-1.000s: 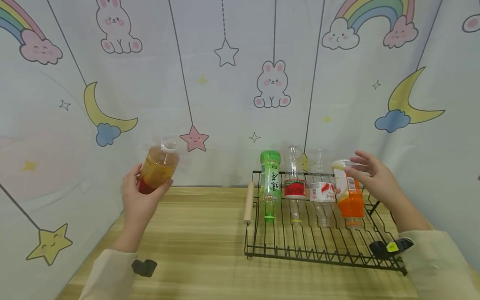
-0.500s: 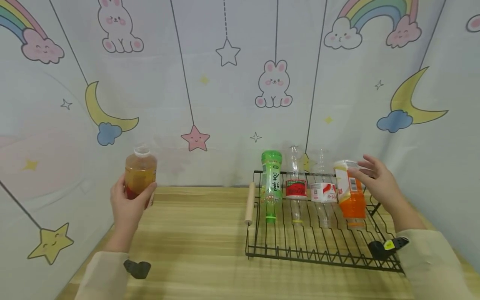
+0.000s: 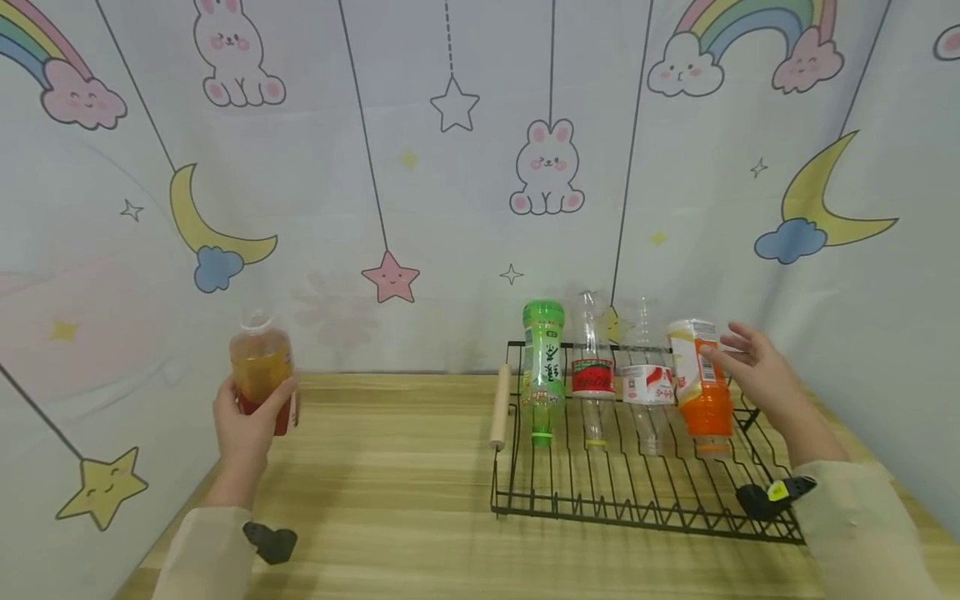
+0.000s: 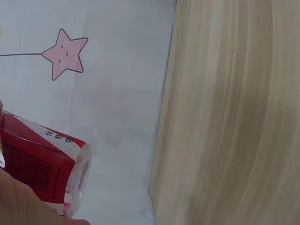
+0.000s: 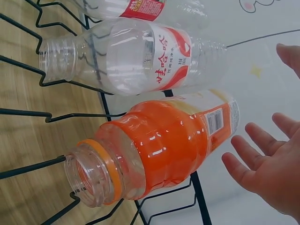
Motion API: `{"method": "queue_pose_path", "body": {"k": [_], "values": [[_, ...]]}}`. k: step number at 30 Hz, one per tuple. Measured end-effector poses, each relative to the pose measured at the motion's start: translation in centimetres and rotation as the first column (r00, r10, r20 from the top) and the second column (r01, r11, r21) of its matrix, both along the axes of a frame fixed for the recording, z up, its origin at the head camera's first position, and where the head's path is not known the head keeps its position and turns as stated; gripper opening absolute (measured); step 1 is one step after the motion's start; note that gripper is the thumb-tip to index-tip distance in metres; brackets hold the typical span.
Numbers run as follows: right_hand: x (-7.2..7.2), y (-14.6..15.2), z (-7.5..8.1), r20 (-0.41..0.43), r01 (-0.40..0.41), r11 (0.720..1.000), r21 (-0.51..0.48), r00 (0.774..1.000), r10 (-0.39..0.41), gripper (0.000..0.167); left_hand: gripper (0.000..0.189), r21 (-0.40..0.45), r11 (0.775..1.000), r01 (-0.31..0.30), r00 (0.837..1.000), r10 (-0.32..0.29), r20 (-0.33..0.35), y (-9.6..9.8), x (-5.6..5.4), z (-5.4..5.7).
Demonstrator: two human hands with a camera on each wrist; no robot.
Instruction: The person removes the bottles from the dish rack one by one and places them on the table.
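Note:
At the left, my left hand (image 3: 243, 429) grips a bottle (image 3: 261, 362) with a yellow and red label, its uncapped mouth upward. It stands nearly upright above the table, and the left wrist view shows the red lower part of its label (image 4: 40, 161). My right hand (image 3: 765, 383) hovers beside an orange bottle (image 3: 705, 408), fingers spread and apart from it in the right wrist view. That bottle lies mouth down on a black wire rack (image 3: 645, 521). Next to it rest a clear bottle with a white label (image 3: 647, 385), one with a red label (image 3: 592, 379) and a green bottle (image 3: 542, 367).
The rack has a wooden handle (image 3: 499, 408) on its left side. It stands on the right half of a wooden table (image 3: 390, 483). A patterned cloth backdrop (image 3: 450, 208) rises behind the table and along both sides.
My left hand has carried the yellow and red bottle left and lower, turning it more upright. The right hand has drawn slightly right and down from the orange bottle.

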State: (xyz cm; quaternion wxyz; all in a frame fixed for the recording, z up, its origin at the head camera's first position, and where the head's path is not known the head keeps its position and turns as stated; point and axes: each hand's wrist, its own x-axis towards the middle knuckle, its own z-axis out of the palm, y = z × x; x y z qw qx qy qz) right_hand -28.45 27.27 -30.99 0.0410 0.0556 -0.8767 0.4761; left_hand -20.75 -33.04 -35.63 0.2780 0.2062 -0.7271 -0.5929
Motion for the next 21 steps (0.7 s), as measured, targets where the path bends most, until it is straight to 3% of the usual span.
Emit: {"method": "queue_pose_path", "body": {"k": [13,21], "values": [[-0.7,1.0,-0.9,0.047,-0.011,1.0,-0.002,0.999,0.011,0.091,0.092,0.17,0.983,-0.067,0.996,0.056,0.066,-1.8,0.3,-1.9],[-1.3,1.3,-1.1,0.128,0.002,1.0,0.009,0.992,-0.003,0.097,0.093,0.173,0.98,-0.101,0.992,0.085,0.095,-2.3,0.3,-2.7]]}}
